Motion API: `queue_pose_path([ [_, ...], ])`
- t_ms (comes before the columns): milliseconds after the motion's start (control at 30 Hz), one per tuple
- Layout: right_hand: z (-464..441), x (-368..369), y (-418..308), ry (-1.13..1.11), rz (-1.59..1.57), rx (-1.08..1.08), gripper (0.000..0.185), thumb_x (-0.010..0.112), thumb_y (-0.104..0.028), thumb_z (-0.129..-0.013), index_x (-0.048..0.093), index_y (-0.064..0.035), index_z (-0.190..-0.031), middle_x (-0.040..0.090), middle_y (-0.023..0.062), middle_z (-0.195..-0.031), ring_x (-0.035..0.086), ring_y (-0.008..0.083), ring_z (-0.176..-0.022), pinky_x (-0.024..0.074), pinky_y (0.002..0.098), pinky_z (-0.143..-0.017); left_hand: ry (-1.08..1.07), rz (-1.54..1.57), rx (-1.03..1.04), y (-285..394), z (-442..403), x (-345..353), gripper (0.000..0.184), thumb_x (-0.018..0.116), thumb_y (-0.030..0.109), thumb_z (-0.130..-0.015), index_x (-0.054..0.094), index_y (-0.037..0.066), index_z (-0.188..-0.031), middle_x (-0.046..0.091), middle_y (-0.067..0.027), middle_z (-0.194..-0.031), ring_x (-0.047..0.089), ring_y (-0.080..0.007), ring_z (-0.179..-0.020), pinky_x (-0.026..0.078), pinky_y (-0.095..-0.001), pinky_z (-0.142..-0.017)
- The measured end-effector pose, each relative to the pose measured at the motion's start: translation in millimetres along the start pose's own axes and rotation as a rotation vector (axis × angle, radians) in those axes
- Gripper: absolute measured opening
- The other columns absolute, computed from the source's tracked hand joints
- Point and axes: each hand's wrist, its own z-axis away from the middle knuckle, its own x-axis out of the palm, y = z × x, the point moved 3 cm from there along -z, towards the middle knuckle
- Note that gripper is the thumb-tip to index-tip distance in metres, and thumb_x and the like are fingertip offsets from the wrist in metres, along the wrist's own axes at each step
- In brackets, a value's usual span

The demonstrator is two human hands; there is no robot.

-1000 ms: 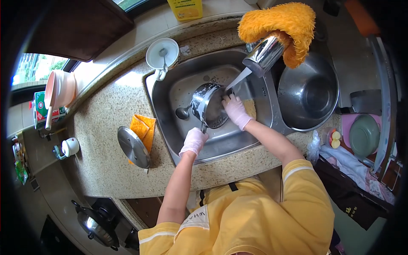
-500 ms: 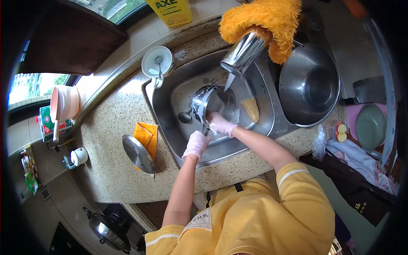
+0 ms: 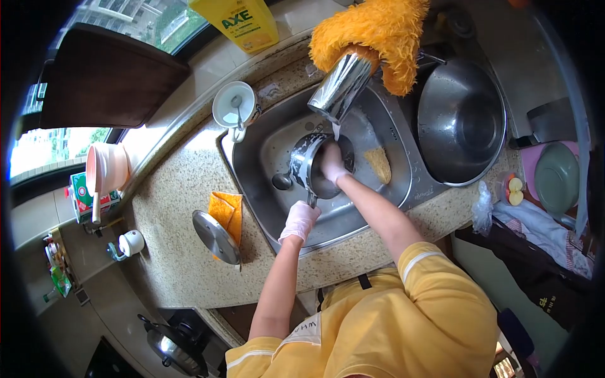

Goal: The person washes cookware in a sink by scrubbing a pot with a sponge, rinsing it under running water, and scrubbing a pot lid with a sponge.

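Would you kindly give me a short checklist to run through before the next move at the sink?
1. Left hand gripping the handle of the pot: ok, closed around it.
2. Right hand inside the pot: ok, reaching in over the rim.
3. Water stream running from the tap: ok, falling beside the right hand.
4. Pot's outside free of white patches: not ok, several show.
5. Pot's inside clean: cannot tell, the hand partly hides it.
6. Spoon clear of both hands: ok, lying in the sink.
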Motion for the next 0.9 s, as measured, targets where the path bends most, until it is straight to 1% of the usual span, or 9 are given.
queue_pose_path([
  [67, 28.6, -5.4, -6.7, -0.094, 0.073, 0.391, 0.031, 0.038, -0.013, -0.093, 0.055, -0.0031, -0.117, 0.056, 0.0175, -0.122, 0.054, 0.0192, -0.111, 0.0443, 0.0329, -0.087, 0.029, -0.035, 0.032, 6.3, 4.2, -0.7, 0.031, 0.060, 0.024, -0.075, 0.066, -0.004, -0.085, 0.062, -0.0293, -0.084, 0.061, -0.0423, -0.087, 0.049, -0.0438, -0.078],
  [200, 54.5, 13.6, -55.0, -0.018, 0.254, 0.111, 0.045, 0.036, -0.014, -0.092, 0.039, 0.0003, -0.135, 0.040, 0.0164, -0.139, 0.034, 0.0221, -0.132, 0.0241, 0.0330, -0.110, 0.011, 0.000, 0.006, 0.5, -1.4, 3.4, 0.030, 0.061, 0.025, -0.075, 0.067, -0.004, -0.083, 0.062, -0.0284, -0.082, 0.062, -0.0413, -0.086, 0.049, -0.0442, -0.077],
  [267, -36.3, 43.0, 73.4, -0.005, -0.052, -0.251, 0.027, 0.048, -0.007, -0.086, 0.054, 0.0008, -0.112, 0.059, 0.0139, -0.109, 0.054, 0.0199, -0.106, 0.0412, 0.0351, -0.093, -0.060, 0.041, -0.042, 7.3, 6.8, -6.3, 0.030, 0.060, 0.025, -0.076, 0.066, -0.004, -0.082, 0.064, -0.0255, -0.077, 0.064, -0.0401, -0.079, 0.050, -0.0420, -0.072],
  [333, -17.0, 1.4, 11.6, -0.124, 0.247, 0.130, 0.034, 0.039, -0.017, -0.092, 0.059, 0.0033, -0.111, 0.054, 0.0244, -0.122, 0.046, 0.0291, -0.122, 0.0356, 0.0399, -0.102, -0.036, 0.021, -0.021, 1.7, 0.6, -4.8, 0.034, 0.061, 0.028, -0.079, 0.065, -0.005, -0.082, 0.062, -0.0183, -0.063, 0.064, -0.0314, -0.057, 0.050, -0.0391, -0.057],
  [433, 29.9, -9.4, -6.4, -0.318, 0.724, -0.104, 0.034, 0.049, -0.023, -0.083, 0.063, 0.0005, -0.104, 0.061, 0.0261, -0.106, 0.061, 0.0378, -0.095, 0.0490, 0.0430, -0.081, 0.008, -0.013, 0.014, 5.3, 6.6, -4.0, 0.034, 0.060, 0.027, -0.078, 0.065, -0.006, -0.085, 0.064, -0.0217, -0.071, 0.065, -0.0336, -0.067, 0.050, -0.0391, -0.064],
  [567, 62.7, -20.3, -35.4, -0.694, 0.075, -0.014, 0.040, 0.056, -0.017, -0.069, 0.060, 0.0004, -0.105, 0.064, 0.0260, -0.096, 0.062, 0.0317, -0.089, 0.0483, 0.0394, -0.076, -0.303, 0.310, 0.004, 26.9, 28.9, -20.9, 0.028, 0.061, 0.025, -0.087, 0.053, -0.001, -0.090, 0.053, -0.0061, -0.061, 0.049, -0.0152, -0.047, 0.042, -0.0304, -0.043],
  [733, 78.9, -31.5, -32.1, -0.601, 0.496, -0.137, 0.034, 0.061, -0.017, -0.074, 0.059, 0.0024, -0.102, 0.065, 0.0230, -0.094, 0.062, 0.0361, -0.092, 0.0478, 0.0400, -0.077, -0.629, 0.645, 0.047, 79.8, 35.4, -75.5, 0.029, 0.047, 0.027, -0.097, 0.047, 0.000, -0.108, 0.060, -0.0117, -0.073, 0.056, -0.0182, -0.051, 0.052, -0.0311, -0.052],
  [867, 86.8, -45.5, -79.1, -0.449, 0.175, -0.015, 0.036, 0.061, -0.021, -0.079, 0.059, 0.0012, -0.107, 0.063, 0.0237, -0.100, 0.061, 0.0377, -0.096, 0.0478, 0.0395, -0.082, -0.800, 1.101, 0.130, 88.4, 16.2, -106.2, 0.063, 0.046, 0.052, -0.091, 0.042, -0.001, -0.126, 0.061, -0.0193, -0.099, 0.062, -0.0257, -0.072, 0.054, -0.0359, -0.067],
  [900, 80.5, -40.6, -70.2, -0.340, 0.119, -0.065, 0.033, 0.065, -0.019, -0.080, 0.060, 0.0025, -0.104, 0.066, 0.0178, -0.092, 0.064, 0.0237, -0.085, 0.0485, 0.0344, -0.076, -0.806, 1.101, 0.188, 89.8, 12.6, -107.1, 0.062, 0.051, 0.046, -0.091, 0.040, -0.001, -0.130, 0.060, -0.0152, -0.100, 0.061, -0.0213, -0.083, 0.051, -0.0331, -0.077],
])
